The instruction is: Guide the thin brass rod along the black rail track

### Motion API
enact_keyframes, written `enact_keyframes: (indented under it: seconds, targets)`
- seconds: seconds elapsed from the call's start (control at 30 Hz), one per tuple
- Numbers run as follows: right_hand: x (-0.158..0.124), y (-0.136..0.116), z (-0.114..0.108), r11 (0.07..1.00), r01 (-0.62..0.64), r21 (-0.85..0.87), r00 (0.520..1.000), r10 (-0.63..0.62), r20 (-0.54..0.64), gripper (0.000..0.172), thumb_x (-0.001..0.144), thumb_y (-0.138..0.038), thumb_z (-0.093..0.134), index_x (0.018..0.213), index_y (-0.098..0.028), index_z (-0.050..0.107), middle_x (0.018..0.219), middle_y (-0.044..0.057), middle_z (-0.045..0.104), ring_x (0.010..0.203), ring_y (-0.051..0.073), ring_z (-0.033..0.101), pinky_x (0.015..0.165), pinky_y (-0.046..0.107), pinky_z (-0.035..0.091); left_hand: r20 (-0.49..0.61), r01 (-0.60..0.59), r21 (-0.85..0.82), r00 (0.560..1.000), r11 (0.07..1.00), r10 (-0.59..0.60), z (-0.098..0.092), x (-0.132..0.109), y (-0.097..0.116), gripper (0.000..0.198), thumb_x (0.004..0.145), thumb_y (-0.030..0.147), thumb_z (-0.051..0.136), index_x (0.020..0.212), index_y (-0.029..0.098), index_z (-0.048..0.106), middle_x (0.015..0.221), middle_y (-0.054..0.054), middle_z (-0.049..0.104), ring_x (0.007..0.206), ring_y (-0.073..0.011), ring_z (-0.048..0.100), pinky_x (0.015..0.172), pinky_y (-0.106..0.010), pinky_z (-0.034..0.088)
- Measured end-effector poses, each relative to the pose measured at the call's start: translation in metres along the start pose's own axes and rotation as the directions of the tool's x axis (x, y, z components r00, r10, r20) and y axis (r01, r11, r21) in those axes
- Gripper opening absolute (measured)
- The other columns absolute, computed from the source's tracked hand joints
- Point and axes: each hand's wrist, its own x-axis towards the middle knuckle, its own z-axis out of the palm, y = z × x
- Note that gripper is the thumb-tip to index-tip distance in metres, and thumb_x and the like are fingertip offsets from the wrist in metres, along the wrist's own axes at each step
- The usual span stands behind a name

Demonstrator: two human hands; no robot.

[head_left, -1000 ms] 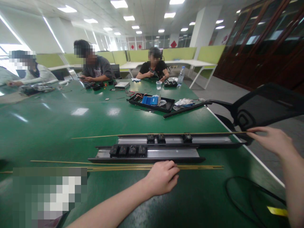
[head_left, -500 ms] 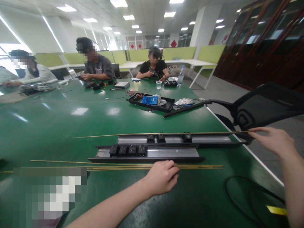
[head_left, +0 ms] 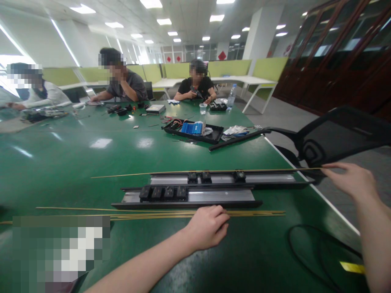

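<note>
My right hand [head_left: 351, 177] pinches the right end of a long thin brass-coloured rod [head_left: 259, 170]. The rod stretches leftward along the back edge of the far black-and-silver channel [head_left: 265, 179], which carries several black blocks [head_left: 206, 176]. A shorter channel [head_left: 220, 196] lies in front, with several more black blocks [head_left: 157, 193] side by side at its left. Closer to me, my left hand [head_left: 209, 227] rests with curled fingers over a loose bundle of similar rods [head_left: 256, 213]; its fingertips are partly hidden.
A black tray [head_left: 214, 136] with a blue finned part [head_left: 192, 128] sits farther back, near gloves [head_left: 235, 132] and a black bar [head_left: 235, 140]. A black cable [head_left: 288, 240] curls at front right. An office chair [head_left: 345, 134] stands by the table edge. Co-workers sit across the table.
Both my hands keep nearly the same place and hold. The view has shifted slightly. Across the table, a co-worker in a grey shirt has raised one hand to the face.
</note>
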Motion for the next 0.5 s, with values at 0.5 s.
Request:
enact_keyframes:
  seconds: [0.5]
  targets:
    - [-0.0038, -0.0051, -0.0059, 0.996, -0.089, 0.022, 0.996, 0.090, -0.014, 0.044, 0.068, -0.051, 0.062, 0.100, -0.025, 0.078, 0.115, 0.012, 0.071, 0.101, 0.033, 0.064, 0.078, 0.043, 0.049, 0.003, 0.001, -0.004, 1.000, 1.000, -0.001, -0.0004, 0.0003, -0.0001, 0.021, 0.096, 0.023, 0.050, 0.109, 0.017, 0.065, 0.104, -0.008, 0.067, 0.093, -0.0205, 0.067, 0.082, -0.032, 0.057]
